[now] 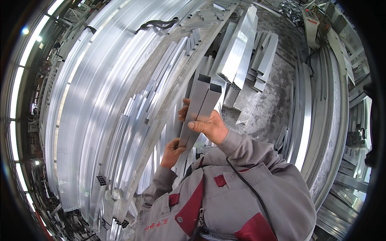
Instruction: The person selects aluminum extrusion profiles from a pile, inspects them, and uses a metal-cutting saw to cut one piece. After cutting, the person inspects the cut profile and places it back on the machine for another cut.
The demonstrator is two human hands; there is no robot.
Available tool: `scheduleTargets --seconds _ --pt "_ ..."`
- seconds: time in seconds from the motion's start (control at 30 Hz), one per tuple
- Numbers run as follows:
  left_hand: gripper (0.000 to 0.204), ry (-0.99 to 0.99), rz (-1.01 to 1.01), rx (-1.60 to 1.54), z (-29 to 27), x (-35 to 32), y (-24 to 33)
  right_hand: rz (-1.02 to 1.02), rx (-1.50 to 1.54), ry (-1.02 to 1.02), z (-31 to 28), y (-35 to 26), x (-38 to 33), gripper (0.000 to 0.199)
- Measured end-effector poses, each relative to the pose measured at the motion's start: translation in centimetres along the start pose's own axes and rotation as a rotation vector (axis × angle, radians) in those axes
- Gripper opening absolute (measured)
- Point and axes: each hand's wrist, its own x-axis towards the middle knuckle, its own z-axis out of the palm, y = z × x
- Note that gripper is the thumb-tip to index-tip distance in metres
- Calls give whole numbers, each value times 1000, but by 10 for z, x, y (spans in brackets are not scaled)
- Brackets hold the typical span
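Two square metal tubes (198, 109) lie side by side in my grip, tilted with their hollow ends up and away from me. My right hand (211, 126) is closed around them at mid-length, its thumb across the near face and fingertips showing past the left edge. Lower down, my left hand (172, 152) is closed on the tubes near their bottom end, with the thumb against the side. The lower end of the tubes is partly hidden by the hands and my jacket.
Long silvery profiles (92, 100) are stacked on the left, with a black strap (159, 25) across them. Short cut pieces (194, 39) lie on a ledge beside them. Ahead, bundled square tubes (237, 50) stand over the grey floor (269, 106). A long metal rail (327, 132) runs along the right.
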Motion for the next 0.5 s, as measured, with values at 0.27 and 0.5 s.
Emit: scheduleTargets --seconds 0.27,0.5 --pt "31 -22 -35 24 -2 -4 -12 -36 38 -11 -3 2 -3 67" --pt "30 -5 -44 0 0 -12 -19 -10 73 -11 -8 9 -4 65"
